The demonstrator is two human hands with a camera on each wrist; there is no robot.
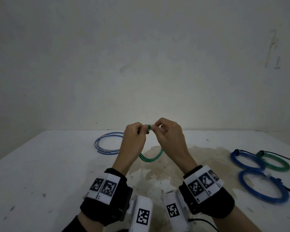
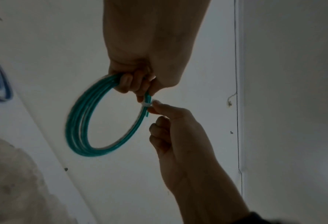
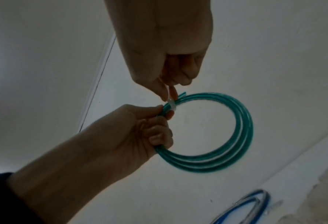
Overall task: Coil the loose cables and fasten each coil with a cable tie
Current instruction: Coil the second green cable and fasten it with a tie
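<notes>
A green cable coil (image 1: 151, 158) hangs in the air above the white table (image 1: 40, 164). My left hand (image 1: 141, 131) grips the top of it, fingers curled round the strands (image 2: 134, 84). A thin white cable tie (image 2: 147, 104) is wrapped round the strands just beside those fingers. My right hand (image 1: 159, 128) pinches the tie between thumb and fingertips. In the right wrist view the right hand (image 3: 168, 92) holds the tie (image 3: 172, 106) from above, the left hand (image 3: 155, 121) clasps the green coil (image 3: 243, 128), and two short cable ends stick out past the tie.
A blue and clear coil (image 1: 107, 144) without a tie lies at the back left of the table. Three tied coils lie at the right: blue (image 1: 246, 160), green (image 1: 274, 161) and blue (image 1: 263, 188). A brownish stain (image 1: 157, 173) covers the table's middle. A bare wall stands behind.
</notes>
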